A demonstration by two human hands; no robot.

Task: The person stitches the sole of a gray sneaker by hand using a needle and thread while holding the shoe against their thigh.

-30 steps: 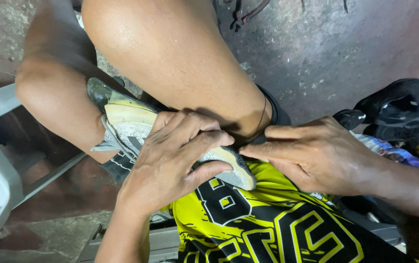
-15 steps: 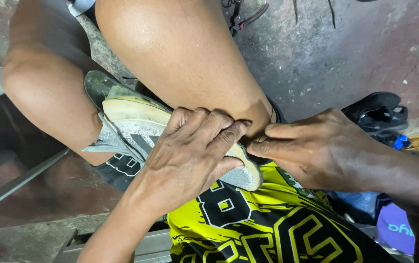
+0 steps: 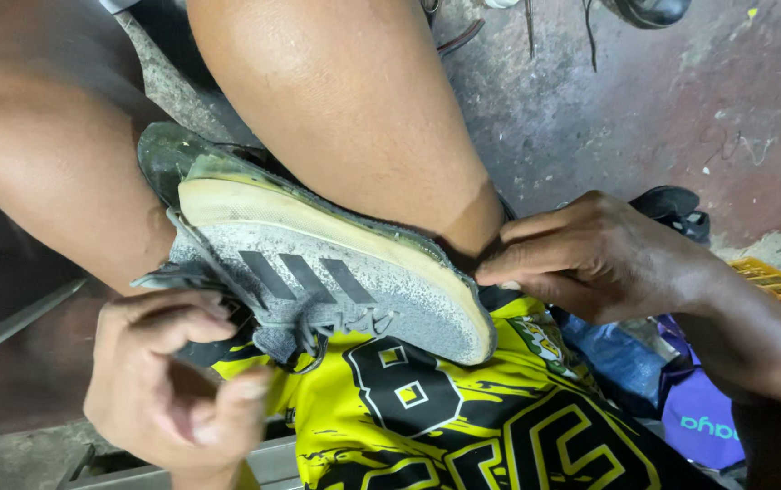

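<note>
The right hand point(image 3: 590, 259) hides its fingertips behind the grey sneaker point(image 3: 336, 281); the knee covers the sneaker's sole edge.

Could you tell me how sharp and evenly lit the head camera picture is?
Head view: the grey sneaker and right hand are sharp and evenly lit; the left hand is slightly soft, close to the lens; the left edge falls into shadow; no strong glare on the floor.

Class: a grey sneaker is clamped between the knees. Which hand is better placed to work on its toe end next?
Probably the right hand: its fingertips already pinch at the grey sneaker's toe. The left hand curls near the heel collar.
</note>
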